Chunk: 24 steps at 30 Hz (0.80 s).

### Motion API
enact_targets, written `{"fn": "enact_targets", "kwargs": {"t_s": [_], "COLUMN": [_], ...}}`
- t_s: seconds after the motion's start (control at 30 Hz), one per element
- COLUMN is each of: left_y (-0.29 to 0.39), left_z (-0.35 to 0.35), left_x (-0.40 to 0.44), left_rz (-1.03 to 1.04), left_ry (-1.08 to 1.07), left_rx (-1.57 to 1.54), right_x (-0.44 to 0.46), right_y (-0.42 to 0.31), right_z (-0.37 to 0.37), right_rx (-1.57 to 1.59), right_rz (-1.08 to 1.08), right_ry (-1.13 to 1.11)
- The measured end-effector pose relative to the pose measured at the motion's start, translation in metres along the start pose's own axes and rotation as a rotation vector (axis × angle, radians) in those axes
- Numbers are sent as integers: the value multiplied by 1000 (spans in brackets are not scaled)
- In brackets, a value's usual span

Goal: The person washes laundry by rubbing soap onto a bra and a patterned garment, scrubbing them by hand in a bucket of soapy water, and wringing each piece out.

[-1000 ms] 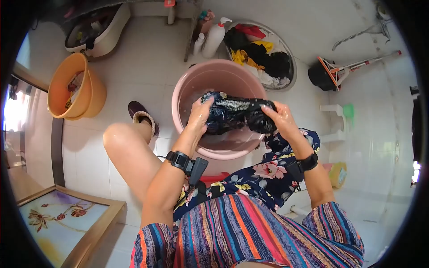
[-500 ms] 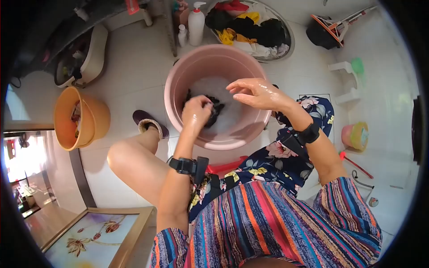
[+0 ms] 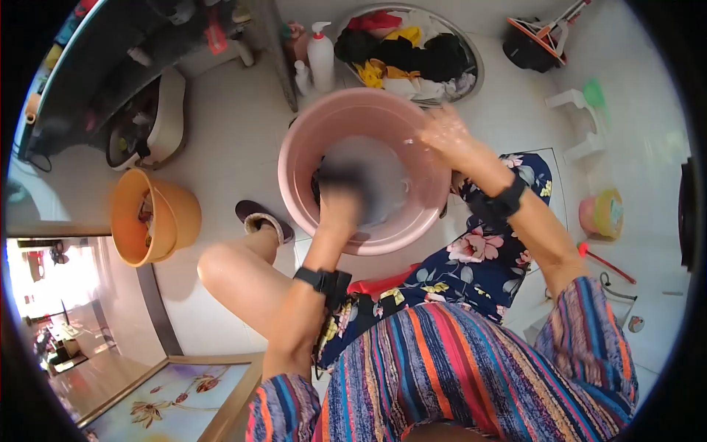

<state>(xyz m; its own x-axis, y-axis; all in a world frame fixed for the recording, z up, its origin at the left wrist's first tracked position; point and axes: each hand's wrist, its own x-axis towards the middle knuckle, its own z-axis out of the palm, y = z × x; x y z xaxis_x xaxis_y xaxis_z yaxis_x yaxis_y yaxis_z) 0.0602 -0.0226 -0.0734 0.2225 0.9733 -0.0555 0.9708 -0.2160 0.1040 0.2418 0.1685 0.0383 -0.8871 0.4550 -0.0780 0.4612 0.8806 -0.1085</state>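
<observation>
A large pink tub (image 3: 291,162) holds cloudy, sudsy water (image 3: 390,173). Inside it, my left hand (image 3: 341,210) is closed on a black cloth (image 3: 345,175), which is smeared by motion; the fingertips are hidden. My right hand (image 3: 447,136), wet and partly blurred, is held over the tub's right rim with its fingers stretched out and nothing in it. Black bands (image 3: 324,283) circle both wrists.
Behind the tub stand a white pump bottle (image 3: 321,62) and a metal basin (image 3: 477,70) of mixed clothes. An orange bucket (image 3: 184,214) is at the left. A white stool (image 3: 585,121) and a framed flower picture (image 3: 177,398) flank the area.
My left hand has moved slightly right and down in the view, with the black cloth now blurred at its fingers. My right hand has moved right, from above the water to the tub's rim.
</observation>
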Motion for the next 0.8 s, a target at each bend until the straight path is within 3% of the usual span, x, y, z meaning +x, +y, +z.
{"fn": "enact_targets", "kwargs": {"t_s": [0.03,0.07,0.1,0.17,0.2,0.3,0.33,0.4,0.47,0.5,0.53,0.57,0.6,0.67,0.7,0.73,0.8], "left_y": [8,21,28,39,54,114,124,133,119,107,92,78,66,49,40,34,24], "left_z": [-8,-22,-44,-71,-73,-95,-96,-76,-83,-92,-112,-141,-158,-215,-234,-248,-268], "left_x": [5,8,6,9,6,-10,-17,-24,-24,-23,-15,-10,-2,10,8,2,-12], "left_rz": [-180,-368,-340,-192,-99,37,119,199,169,124,93,-92,-92,-3,75,123,167], "left_ry": [177,342,320,303,286,-281,-321,-662,-725,-770,-646,-578,-311,0,108,175,252], "left_rx": [-312,-638,-712,-740,-708,-627,-625,-883,-1003,-1126,-1147,-1273,-1373,-1620,-1655,-1616,-1509], "right_x": [-11,-23,-40,-81,-109,-194,-217,-251,-271,-283,-280,-270,-259,-235,-226,-214,-189], "right_y": [22,21,15,42,58,73,68,54,37,40,35,24,14,-2,-12,-22,-43], "right_z": [2,-21,-50,-71,-72,-51,-35,-17,-8,-14,-29,-47,-63,-86,-93,-97,-101], "right_rx": [-216,178,572,492,253,-357,-251,-136,840,706,816,921,886,859,1064,1272,1320], "right_rz": [-163,42,263,496,518,473,535,621,955,816,831,846,778,679,579,478,317], "right_ry": [126,230,333,544,558,516,448,374,180,177,297,406,444,449,491,525,451]}}
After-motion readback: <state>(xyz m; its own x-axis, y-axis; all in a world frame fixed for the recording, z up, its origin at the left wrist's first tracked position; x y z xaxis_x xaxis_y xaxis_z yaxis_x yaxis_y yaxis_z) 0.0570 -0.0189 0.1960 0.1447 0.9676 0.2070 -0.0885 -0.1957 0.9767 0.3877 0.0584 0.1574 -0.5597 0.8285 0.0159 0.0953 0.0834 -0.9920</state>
